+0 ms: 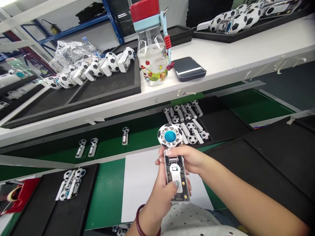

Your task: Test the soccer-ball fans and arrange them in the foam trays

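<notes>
Left hand [157,200] wrapped round clear handle of soccer-ball mini fan [173,172], thumb pressed on front; right hand [188,160] curled round handle top. Fan above white sheet [140,186] on green bench [105,196]. More fans [190,126] at 12 o'clock; white shelf [216,62] beyond, with water bottle [151,55], phone [189,68]; blue metal racking [81,23] at 11 o'clock.

We work bare-armed in a pale polka-dot top [189,220], a dark red bangle [137,220] circling our left wrist [146,219], with pale polish on our fingernails [176,184].
</notes>
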Available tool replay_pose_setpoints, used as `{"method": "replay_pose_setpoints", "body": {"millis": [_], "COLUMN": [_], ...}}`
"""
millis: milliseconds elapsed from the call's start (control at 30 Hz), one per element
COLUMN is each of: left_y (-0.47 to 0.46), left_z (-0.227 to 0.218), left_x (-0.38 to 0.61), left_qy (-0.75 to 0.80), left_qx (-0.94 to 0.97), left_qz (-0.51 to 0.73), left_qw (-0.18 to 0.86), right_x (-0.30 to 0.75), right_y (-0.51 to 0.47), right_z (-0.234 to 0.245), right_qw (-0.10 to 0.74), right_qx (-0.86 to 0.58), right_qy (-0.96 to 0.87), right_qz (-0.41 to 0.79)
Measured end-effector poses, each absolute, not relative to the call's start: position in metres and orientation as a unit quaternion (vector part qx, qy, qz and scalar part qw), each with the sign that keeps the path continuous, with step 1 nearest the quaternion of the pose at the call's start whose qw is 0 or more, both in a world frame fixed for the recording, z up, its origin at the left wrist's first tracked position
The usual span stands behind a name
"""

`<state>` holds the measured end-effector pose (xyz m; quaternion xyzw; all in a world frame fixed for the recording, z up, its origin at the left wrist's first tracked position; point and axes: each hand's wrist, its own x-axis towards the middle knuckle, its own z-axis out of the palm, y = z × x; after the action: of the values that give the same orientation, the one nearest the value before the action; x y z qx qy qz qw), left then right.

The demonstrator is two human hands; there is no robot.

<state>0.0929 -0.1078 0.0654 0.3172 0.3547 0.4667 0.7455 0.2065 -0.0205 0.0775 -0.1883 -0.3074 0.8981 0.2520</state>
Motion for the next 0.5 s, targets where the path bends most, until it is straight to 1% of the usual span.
{"method": "replay_pose_setpoints", "body": {"millis": [267,400,500], "left_y": [-0.107,-0.107,-0.105], "left_z": [0.067,0.068,0.069], "left_x": [0.097,0.099,0.091], "left_qy": [0.351,0.355,0.363], "left_qx": [0.322,0.319,0.357], "left_qz": [0.473,0.458,0.44], "left_qw": [0.741,0.75,0.74], "right_x": [0.206,0.21,0.224], "right_y": [-0.02,-0.014,-0.016], "right_z": [0.076,0.075,0.083], "right_qw": [0.241,0.219,0.25], "right_qx": [-0.191,-0.204,-0.27], "right_qy": [-0.312,-0.322,-0.404], "right_qz": [0.899,0.898,0.837]}}
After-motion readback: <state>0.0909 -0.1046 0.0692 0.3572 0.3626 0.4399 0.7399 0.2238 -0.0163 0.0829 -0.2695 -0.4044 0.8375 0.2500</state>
